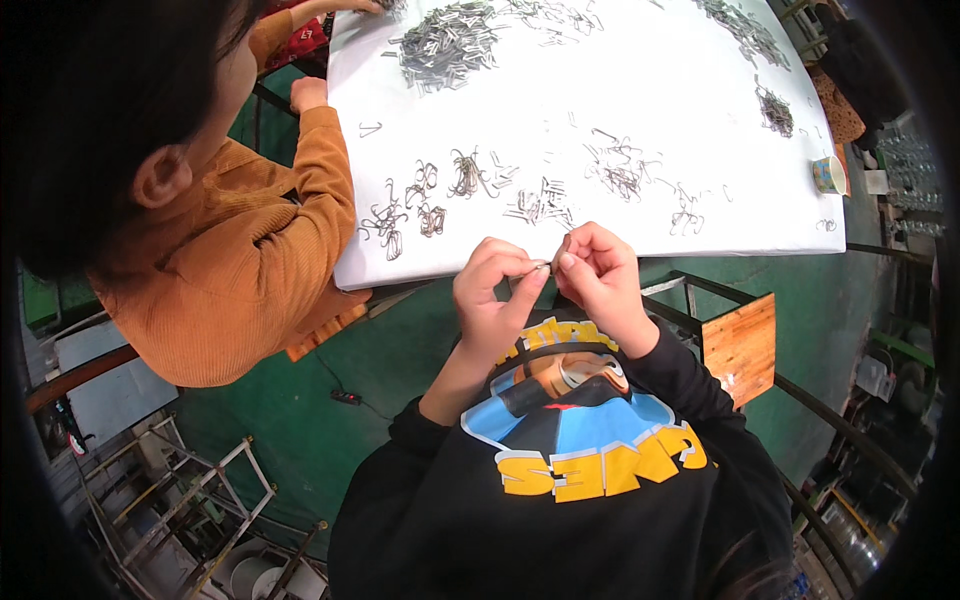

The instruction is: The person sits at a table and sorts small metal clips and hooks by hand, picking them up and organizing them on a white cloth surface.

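Note:
My left hand and my right hand meet just off the near edge of the white-covered table. Between their fingertips they pinch a small dark metal piece; the fingers cover most of it, so its exact shape is unclear. Closest to the hands on the table lies a loose scatter of short metal strips. Left of it are small bunches of bent wire hooks, and to the right more thin hooks lie tangled.
A large heap of short metal pieces covers the far left of the table. At its right edge stands a paper cup, with a dark small pile farther back. A person in a brown jacket sits close on my left. A wooden stool is to my right.

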Demonstrator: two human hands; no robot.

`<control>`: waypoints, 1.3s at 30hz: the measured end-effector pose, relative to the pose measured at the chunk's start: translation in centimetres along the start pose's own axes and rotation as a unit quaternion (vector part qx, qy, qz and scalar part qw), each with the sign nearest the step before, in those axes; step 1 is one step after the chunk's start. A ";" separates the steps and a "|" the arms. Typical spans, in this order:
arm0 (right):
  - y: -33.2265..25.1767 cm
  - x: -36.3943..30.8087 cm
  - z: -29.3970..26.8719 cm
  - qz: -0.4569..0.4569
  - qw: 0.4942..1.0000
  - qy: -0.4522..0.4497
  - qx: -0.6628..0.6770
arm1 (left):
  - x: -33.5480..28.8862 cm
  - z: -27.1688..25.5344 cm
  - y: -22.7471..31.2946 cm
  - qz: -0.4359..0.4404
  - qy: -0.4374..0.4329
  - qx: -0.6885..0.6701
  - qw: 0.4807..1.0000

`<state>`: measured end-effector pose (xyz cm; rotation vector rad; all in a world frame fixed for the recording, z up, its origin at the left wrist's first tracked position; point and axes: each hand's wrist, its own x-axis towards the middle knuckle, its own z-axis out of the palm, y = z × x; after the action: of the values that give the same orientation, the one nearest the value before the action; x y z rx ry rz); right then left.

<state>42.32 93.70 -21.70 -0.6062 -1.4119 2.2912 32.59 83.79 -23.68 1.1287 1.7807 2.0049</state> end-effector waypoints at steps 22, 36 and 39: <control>0.9 -2.9 -1.7 -0.168 0.951 0.071 -0.251 | -0.3 1.1 0.1 0.009 -0.075 0.035 0.997; 1.1 -3.3 -1.3 -0.210 0.944 0.109 -0.228 | -0.1 1.6 0.3 0.117 -0.092 0.107 0.983; 0.2 -3.5 -1.7 -0.285 0.902 0.078 -0.316 | 0.3 1.5 0.6 0.114 -0.115 0.079 0.984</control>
<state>46.08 93.02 -21.98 -0.4478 -1.9381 1.2931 33.54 84.93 -23.07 1.6072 1.7832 1.7816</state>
